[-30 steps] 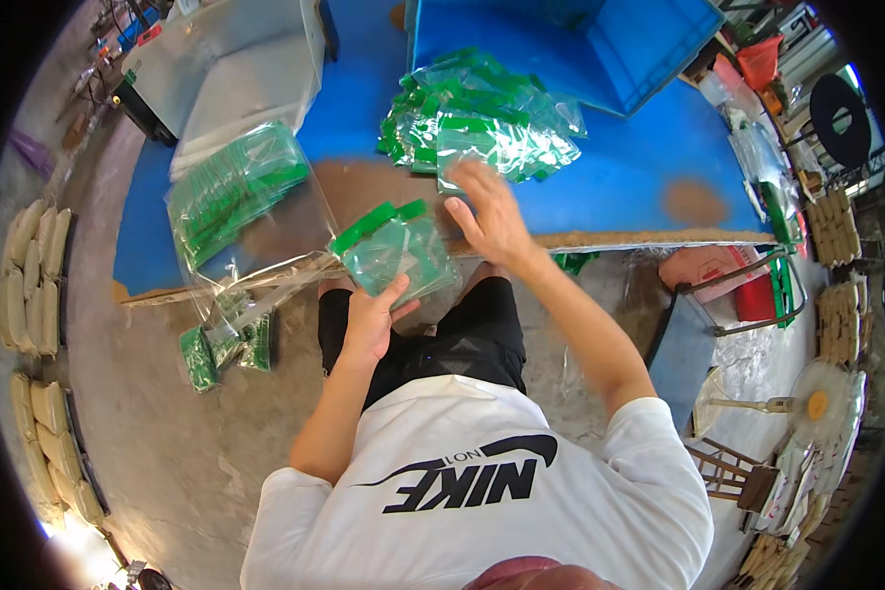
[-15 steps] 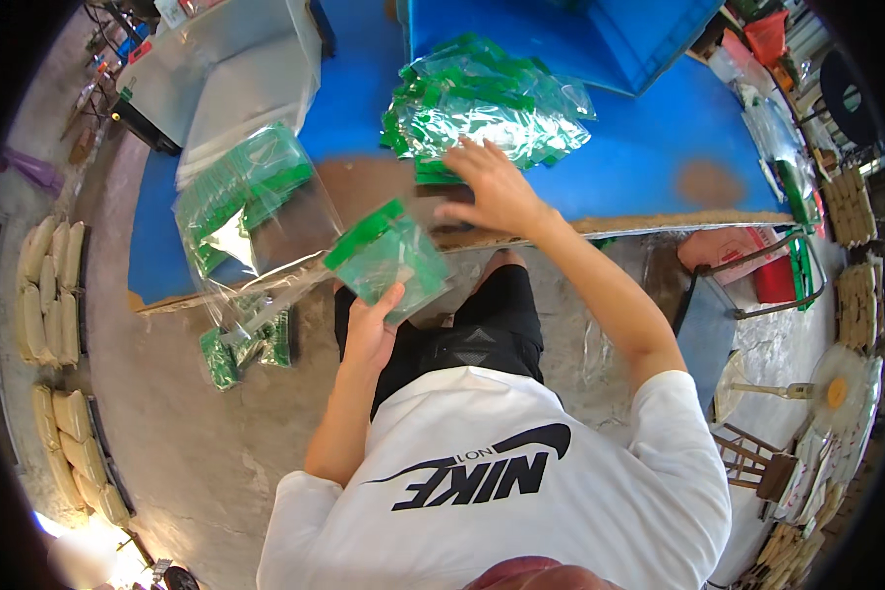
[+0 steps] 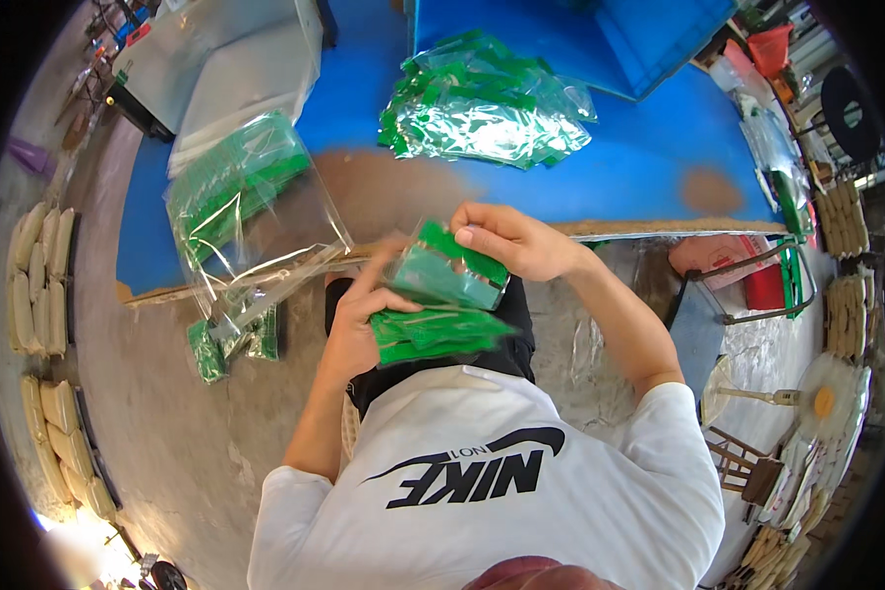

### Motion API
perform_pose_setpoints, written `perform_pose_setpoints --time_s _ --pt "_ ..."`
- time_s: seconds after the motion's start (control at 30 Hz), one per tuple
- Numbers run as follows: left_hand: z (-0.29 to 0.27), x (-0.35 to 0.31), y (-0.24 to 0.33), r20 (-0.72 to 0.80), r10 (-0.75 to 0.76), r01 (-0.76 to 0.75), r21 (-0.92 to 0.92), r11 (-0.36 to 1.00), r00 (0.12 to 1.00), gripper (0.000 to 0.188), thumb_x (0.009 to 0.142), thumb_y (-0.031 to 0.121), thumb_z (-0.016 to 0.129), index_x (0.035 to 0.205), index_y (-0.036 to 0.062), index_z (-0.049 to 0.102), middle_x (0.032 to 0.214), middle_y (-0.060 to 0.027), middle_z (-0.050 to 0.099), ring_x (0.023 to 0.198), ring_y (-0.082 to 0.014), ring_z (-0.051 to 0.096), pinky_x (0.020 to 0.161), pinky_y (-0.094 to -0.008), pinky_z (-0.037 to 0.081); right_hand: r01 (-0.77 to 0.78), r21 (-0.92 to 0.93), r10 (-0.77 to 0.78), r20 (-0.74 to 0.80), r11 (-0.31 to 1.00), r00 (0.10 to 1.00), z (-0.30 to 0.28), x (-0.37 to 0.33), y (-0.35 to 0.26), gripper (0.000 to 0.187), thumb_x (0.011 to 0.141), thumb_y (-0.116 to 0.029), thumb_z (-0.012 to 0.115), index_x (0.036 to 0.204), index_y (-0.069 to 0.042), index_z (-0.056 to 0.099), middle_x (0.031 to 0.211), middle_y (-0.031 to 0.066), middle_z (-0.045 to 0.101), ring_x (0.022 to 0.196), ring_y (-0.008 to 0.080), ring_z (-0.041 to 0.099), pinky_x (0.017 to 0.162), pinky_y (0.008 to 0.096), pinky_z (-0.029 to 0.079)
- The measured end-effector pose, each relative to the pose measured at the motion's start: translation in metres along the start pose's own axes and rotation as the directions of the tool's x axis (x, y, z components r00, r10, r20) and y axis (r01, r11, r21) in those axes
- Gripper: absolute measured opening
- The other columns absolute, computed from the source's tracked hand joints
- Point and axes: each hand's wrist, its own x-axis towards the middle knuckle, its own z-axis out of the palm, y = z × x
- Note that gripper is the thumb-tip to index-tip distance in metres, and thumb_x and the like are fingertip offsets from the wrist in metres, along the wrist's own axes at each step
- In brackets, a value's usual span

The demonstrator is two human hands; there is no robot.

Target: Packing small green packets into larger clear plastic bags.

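Note:
Over my lap, my left hand (image 3: 356, 320) is closed on a stack of flat clear plastic packets with green bands (image 3: 441, 336). The stack's green edges fan out toward my body. My right hand (image 3: 521, 243) pinches the green edge of more packets (image 3: 444, 280), which lie tilted against the stack on its far side. How many are held is hard to tell. Beyond my hands, a loose heap of similar packets (image 3: 487, 110) lies on the blue table. To the left, a large clear bag (image 3: 310, 221) holds a row of green-banded packets (image 3: 241, 187).
A blue bin (image 3: 649, 44) lies behind the heap, and a translucent bin (image 3: 236, 49) stands at the far left. The worn blue table (image 3: 649, 172) ends just beyond my hands. Green packets (image 3: 236, 344) sit below its left edge. A dark cart (image 3: 703, 320) stands at right.
My right hand has come back from the heap to the packets at my left hand and now grips some. A green strip at the heap's near edge is gone. The left-hand stack has turned and fanned.

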Motion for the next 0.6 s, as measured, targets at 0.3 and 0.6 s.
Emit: perform_pose_setpoints --time_s 0.3,0.6 --pt "0.032 -0.016 -0.025 -0.321 -0.386 0.224 -0.442 0.869 0.865 0.059 0.088 0.01 0.074 0.138 -0.0007 0.044 0.124 -0.0084 0.06 0.115 -0.0183 0.057 0.101 -0.0324 0.043 -0.164 -0.763 -0.284 -0.418 0.625 0.863 -0.068 0.019 0.05 0.046 0.103 -0.042 0.046 0.13 -0.004 0.053 0.127 0.0152 0.057 0.122 0.0284 0.05 0.104 0.0449 0.037" --pt "0.035 -0.016 -0.065 0.09 -0.686 0.445 -0.82 0.36 0.722 0.046 0.092 0.011 0.069 0.133 0.0012 0.051 0.128 -0.0079 0.06 0.117 -0.021 0.058 0.104 -0.0373 0.045 0.181 -0.634 -0.274 -0.05 0.752 0.961 -0.008 0.012 0.062 0.036 0.099 -0.028 0.052 0.125 -0.003 0.06 0.131 0.021 0.058 0.13 0.04 0.049 0.112 0.0508 0.034"
